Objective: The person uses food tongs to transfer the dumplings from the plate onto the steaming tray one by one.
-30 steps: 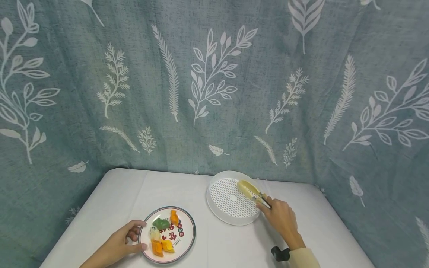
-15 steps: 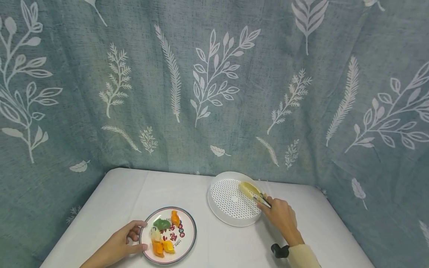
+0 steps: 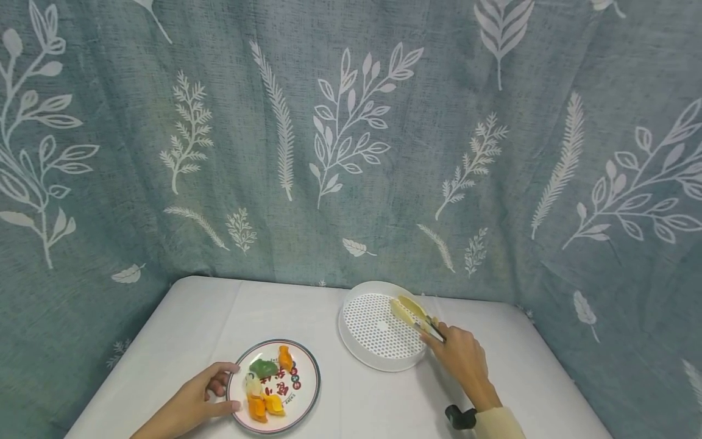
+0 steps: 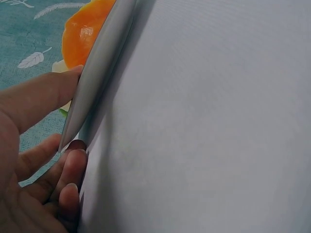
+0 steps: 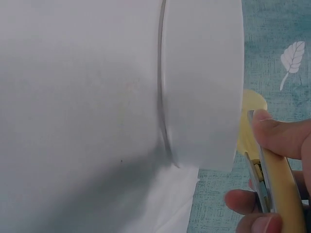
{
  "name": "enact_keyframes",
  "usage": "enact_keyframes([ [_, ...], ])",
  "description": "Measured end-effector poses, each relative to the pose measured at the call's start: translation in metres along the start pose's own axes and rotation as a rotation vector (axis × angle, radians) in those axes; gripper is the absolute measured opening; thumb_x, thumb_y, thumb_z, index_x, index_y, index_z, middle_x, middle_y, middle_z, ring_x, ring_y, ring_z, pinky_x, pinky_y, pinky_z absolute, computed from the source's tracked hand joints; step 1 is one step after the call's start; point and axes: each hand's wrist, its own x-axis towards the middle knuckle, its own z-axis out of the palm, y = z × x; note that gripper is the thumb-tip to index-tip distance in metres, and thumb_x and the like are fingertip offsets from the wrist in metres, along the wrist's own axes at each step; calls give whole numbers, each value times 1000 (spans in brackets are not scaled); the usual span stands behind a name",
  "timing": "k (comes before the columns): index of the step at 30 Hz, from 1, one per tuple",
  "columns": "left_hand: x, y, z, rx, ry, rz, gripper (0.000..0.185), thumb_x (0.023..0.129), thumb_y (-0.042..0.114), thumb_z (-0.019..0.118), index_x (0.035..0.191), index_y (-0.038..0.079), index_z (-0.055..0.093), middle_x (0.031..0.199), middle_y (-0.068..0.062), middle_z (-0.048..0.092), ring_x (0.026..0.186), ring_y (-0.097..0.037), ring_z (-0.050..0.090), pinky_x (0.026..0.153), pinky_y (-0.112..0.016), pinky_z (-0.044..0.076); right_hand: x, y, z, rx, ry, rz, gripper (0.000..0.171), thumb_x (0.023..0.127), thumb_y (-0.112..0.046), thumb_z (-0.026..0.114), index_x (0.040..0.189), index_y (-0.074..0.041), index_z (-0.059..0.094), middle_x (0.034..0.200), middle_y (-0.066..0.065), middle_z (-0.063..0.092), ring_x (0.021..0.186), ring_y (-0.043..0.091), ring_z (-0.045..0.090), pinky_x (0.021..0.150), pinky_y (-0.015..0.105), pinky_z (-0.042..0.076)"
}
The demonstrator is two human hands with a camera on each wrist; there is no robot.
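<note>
My left hand grips the left rim of a patterned plate, thumb on top and fingers underneath; the left wrist view shows that plate rim edge-on. On the plate lie a green dumpling and several orange and yellow dumplings; one orange dumpling shows above the rim. My right hand holds pale yellow tongs, their tips over the right side of a white perforated steamer tray. Between the tips I see nothing. The right wrist view has the tray wall and the tongs pinched under my thumb.
Plate and tray sit on a table under a white cloth, plate front left, tray back centre. A teal curtain with white leaf prints hangs close behind and on both sides. A dark wrist strap sits on my right arm.
</note>
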Motion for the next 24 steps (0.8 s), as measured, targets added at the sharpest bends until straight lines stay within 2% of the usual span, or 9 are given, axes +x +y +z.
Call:
enact_keyframes([
  [17,2,-1,-1,-12,-10,4,79,69,38,95,132,8,60,94,1,55,88,-16,50,73,-28,43,-29,-30,-13,51,98,-102,67,87,-51,79,127,2,70,99,15,74,71,20,60,58,41,49],
  [19,2,0,-1,-15,-12,5,78,69,37,95,132,8,60,94,0,55,87,-17,50,73,-28,42,-32,-36,-13,66,90,-109,66,87,-51,79,128,1,70,90,10,72,68,19,58,55,39,46],
  [22,0,0,-1,-15,-17,8,77,69,35,95,132,8,60,93,0,54,87,-17,49,73,-28,42,-38,-44,-14,79,67,-114,66,87,-52,78,129,-1,70,74,1,61,62,16,51,51,34,39],
  [24,0,1,-1,-15,-19,8,77,69,35,95,132,8,60,93,0,54,86,-17,49,73,-29,42,-42,-50,-13,86,52,-121,66,87,-53,78,129,-3,70,70,-3,54,59,13,44,50,31,34],
])
